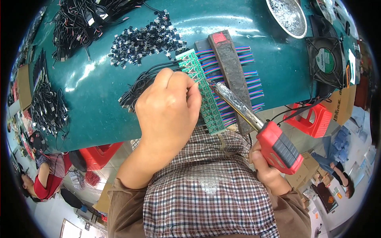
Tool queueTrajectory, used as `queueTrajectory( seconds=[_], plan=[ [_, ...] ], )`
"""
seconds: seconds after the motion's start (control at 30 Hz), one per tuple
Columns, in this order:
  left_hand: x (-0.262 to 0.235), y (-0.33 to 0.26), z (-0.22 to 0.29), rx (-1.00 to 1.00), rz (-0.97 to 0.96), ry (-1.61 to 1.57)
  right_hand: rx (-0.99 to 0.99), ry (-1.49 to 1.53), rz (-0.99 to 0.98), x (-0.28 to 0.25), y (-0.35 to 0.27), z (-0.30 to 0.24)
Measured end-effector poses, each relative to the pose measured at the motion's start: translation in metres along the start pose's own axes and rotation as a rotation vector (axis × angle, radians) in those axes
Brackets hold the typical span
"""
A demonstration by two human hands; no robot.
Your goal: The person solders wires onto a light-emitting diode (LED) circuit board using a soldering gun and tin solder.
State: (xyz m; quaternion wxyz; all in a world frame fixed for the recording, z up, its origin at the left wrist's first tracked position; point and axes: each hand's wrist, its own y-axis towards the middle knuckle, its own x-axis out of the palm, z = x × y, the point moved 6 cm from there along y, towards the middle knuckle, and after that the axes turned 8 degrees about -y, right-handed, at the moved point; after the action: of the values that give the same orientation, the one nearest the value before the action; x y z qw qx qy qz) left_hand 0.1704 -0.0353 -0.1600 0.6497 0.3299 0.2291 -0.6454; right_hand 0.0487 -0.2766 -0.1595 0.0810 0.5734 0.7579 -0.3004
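Observation:
My left hand [168,105] is closed in a pinch over a green circuit board panel [208,109]. What its fingertips hold is hidden. In my right hand [264,164] is a red and black soldering gun [279,146], its fingers wrapped round the handle. The gun's metal tip points up and left, close to the panel and my left fingertips. Several multicoloured wires [254,81] run from the panel's right side under a dark, heavy bar [232,67] with a red patch. Black cables [149,79] reach the panel from the left, partly behind my left hand.
A pile of small black connectors [145,43] lies on the green table [95,103]. Bundles of black cables [79,23] are behind and left. A metal bowl [286,18] and a fan [326,61] stand right. Red stools [311,119] and other people [47,178] are beyond.

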Motion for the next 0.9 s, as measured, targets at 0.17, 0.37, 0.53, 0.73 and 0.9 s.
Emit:
queueTrajectory(
  seconds=[0.17,0.37,0.53,0.73,0.9],
  plan=[
    [-0.002,0.001,0.002,0.002,-0.008,0.001,0.143,0.154,0.038,0.000,-0.010,0.002],
    [-0.003,0.004,0.003,0.006,-0.012,0.009,0.071,0.167,0.021,0.005,0.001,-0.009],
    [-0.003,0.003,0.002,0.023,0.003,0.015,0.067,0.142,-0.006,0.006,0.003,-0.009],
    [-0.003,0.004,0.002,0.012,0.006,0.012,0.052,0.145,0.084,0.007,0.002,-0.009],
    [-0.001,0.003,0.001,0.020,0.006,0.025,0.050,0.141,0.064,0.008,0.005,-0.011]
  ],
)
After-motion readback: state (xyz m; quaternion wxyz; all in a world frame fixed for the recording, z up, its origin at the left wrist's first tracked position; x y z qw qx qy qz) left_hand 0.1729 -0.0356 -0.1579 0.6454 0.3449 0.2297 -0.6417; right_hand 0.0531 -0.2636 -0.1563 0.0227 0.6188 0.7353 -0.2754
